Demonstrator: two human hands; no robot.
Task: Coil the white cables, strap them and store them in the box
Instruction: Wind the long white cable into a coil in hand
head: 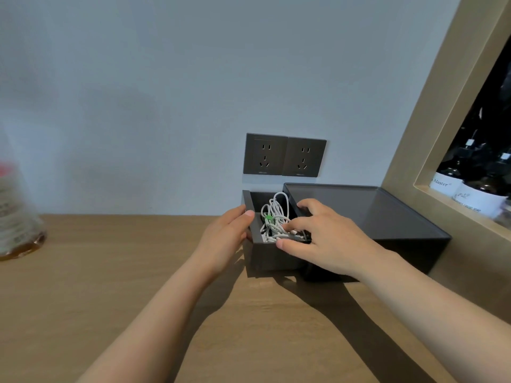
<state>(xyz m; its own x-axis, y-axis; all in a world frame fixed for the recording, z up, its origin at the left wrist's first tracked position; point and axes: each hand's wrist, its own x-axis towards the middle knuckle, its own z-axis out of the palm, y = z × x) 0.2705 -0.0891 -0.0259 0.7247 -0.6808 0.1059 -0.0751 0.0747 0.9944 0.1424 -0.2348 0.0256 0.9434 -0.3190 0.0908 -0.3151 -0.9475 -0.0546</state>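
A dark grey box (272, 257) stands on the wooden counter by the wall, its left part uncovered. Inside lies a bundle of white cables (276, 214), coiled and held by a green strap (268, 217). The dark lid (359, 205) covers the rest of the box to the right. My left hand (225, 233) lies flat against the box's left wall, thumb on the rim. My right hand (320, 233) reaches over the opening: its index finger presses on the cables, the thumb rests on the front rim, and the other fingers touch the lid's left edge.
Two dark wall sockets (284, 156) sit just behind the box. A wood-framed niche (431, 128) at the right holds dark bottles (481, 189) with white labels. A blurred jar (16, 211) stands at the far left of the wooden counter (124, 272).
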